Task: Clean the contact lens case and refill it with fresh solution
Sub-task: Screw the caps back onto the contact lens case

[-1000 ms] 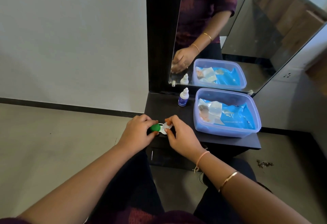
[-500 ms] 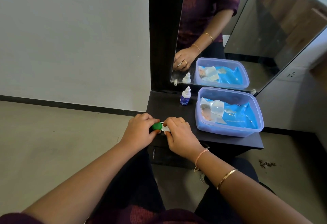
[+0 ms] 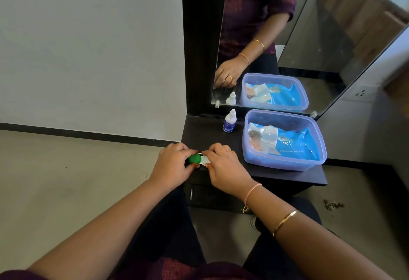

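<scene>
A small contact lens case [image 3: 200,159] lies at the front left corner of the dark dresser top [image 3: 208,133]. Its left cap is green [image 3: 194,158]; its right cap is white and mostly hidden. My left hand [image 3: 171,164] pinches the green cap between thumb and fingers. My right hand [image 3: 223,168] covers and grips the white cap. A small white solution bottle [image 3: 230,121] with a blue label stands upright at the back, capped, near the mirror.
A translucent blue plastic tub [image 3: 318,145] holding a blue wet-wipes pack and small sachets fills the right half of the dresser top. A mirror [image 3: 287,25] rises behind it. Grey floor lies to the left, some dark debris [image 3: 333,204] on the floor at right.
My right hand has closed further over the white cap, hiding more of it. Both hands stay on the case at the same corner; the view shifted slightly.
</scene>
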